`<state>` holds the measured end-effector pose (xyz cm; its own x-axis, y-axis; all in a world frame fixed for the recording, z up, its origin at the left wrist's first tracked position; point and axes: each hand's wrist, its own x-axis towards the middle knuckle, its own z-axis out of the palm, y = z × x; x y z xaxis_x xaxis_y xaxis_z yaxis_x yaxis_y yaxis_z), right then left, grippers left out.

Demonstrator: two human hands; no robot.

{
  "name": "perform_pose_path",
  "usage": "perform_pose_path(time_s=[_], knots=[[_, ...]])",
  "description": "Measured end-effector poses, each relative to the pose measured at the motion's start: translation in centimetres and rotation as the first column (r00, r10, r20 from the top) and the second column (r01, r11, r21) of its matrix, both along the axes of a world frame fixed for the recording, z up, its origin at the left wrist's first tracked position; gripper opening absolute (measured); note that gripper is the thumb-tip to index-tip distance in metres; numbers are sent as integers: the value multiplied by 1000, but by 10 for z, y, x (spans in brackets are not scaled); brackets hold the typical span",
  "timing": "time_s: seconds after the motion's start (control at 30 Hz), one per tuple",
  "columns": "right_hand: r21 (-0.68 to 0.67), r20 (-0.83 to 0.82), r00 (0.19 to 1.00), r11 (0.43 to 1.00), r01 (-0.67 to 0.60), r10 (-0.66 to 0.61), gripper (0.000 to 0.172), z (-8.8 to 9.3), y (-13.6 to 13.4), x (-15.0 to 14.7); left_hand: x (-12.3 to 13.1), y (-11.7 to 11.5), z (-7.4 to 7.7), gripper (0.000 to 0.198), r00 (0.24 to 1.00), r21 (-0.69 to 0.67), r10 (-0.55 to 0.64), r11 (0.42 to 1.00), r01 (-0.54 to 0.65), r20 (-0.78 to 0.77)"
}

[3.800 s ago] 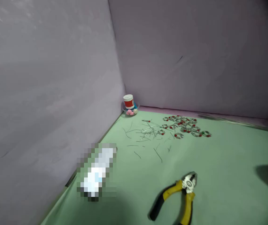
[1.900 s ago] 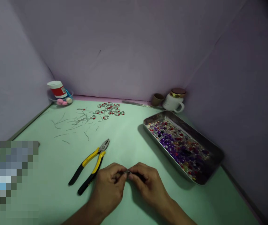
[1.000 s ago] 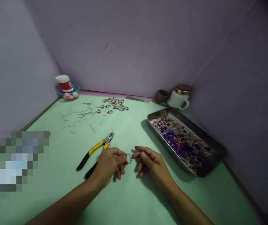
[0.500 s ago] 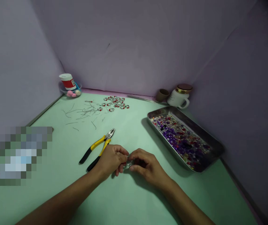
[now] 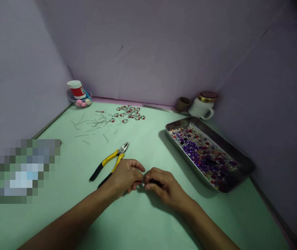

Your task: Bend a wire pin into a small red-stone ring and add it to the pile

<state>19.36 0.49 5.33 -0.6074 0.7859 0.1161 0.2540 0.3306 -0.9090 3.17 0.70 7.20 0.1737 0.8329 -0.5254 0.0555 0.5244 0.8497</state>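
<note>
Tally: ones and twos, plus three lots past exact count.
Hands, two, near 6 o'clock: left hand (image 5: 126,175), right hand (image 5: 164,185); one beaded piece (image 5: 142,185) between them, mostly hidden. Pliers (image 5: 110,158), one pair, 8. Tray (image 5: 225,147), one, 4; beads (image 5: 191,151) inside, scores. Cup (image 5: 183,105), one, 2. Mug (image 5: 197,108), one, 2–3. Rings (image 5: 130,111), over ten, 10. Wire bits (image 5: 100,122), over ten, 9. Bowl (image 5: 72,100), one, 9–10; jar (image 5: 78,92) in it, one.
</note>
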Motion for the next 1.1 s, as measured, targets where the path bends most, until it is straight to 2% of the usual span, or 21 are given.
perform_pose_path(time_s=[0.17, 0.23, 0.33, 0.43, 0.57, 0.7, 0.77, 0.93, 1.1], knots=[[-241, -245, 941, 955, 173, -233, 8, -9, 1, -3, -1, -6, 1, 23, 955, 36, 85, 994, -99, 283], [-254, -287, 920, 947, 197, -268, 8, -11, 2, -4, 0, -10, -1, 21, 947, 75, 89, 990, -118, 310], [-183, -259, 929, 958, 222, -265, 8, -12, 2, -4, 3, -16, -6, 19, 965, 135, 63, 986, -100, 254], [-138, -233, 938, 964, 228, -255, 8, -11, 1, -4, 6, -18, -5, 16, 986, 137, 71, 986, -92, 149], [-233, -228, 934, 947, 221, -274, 9, -10, 0, -5, 9, -18, -1, 14, 997, 168, 51, 984, -61, 66], [-376, -292, 905, 907, 188, -308, 23, -11, 1, -5, 7, -17, -2, 11, 1000, 247, 3, 969, -1, -8], [-394, -303, 900, 901, 181, -313, 26, -12, 1, -5, 6, -17, -3, 9, 999, 265, -31, 963, 36, -23], [-277, -187, 929, 925, 262, -319, 16, -12, 2, -5, 5, -17, -10, 9, 997, 311, -67, 948, 74, -34], [-282, -153, 922, 910, 305, -356, 14, -11, -2, -10, 10, -18, -16, 10, 992, 369, 8, 929, 39, -126]])
